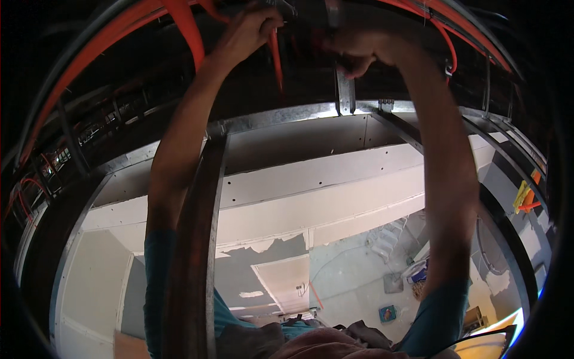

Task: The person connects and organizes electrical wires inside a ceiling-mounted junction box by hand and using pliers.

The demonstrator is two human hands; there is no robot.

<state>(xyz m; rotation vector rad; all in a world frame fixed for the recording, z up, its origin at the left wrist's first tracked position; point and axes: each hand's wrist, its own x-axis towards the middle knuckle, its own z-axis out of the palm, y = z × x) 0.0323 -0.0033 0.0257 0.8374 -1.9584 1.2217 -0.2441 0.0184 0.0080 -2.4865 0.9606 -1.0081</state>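
Note:
Both my arms reach up through a metal ceiling frame into the dark space above it. My left hand (254, 27) is closed, its thumb and fingers pressed together. Just below its fingertips hangs an orange strip or tube (275, 60), narrowing downward; whether the fingers hold it is unclear. Opposite it, my right hand (368, 48) has curled fingers, and what they hold, if anything, is lost in shadow. The right hand's lower fingers are close to an upright metal hanger (345, 93), which meets the curved metal channel (269, 118).
Orange conduits (185, 30) run overhead at left and right. A dark metal profile (200, 239) passes beside my left forearm; another (397, 131) lies near my right arm. Far below are a pale floor (347, 281), a blue box (387, 313) and partly plastered wallboards (281, 272).

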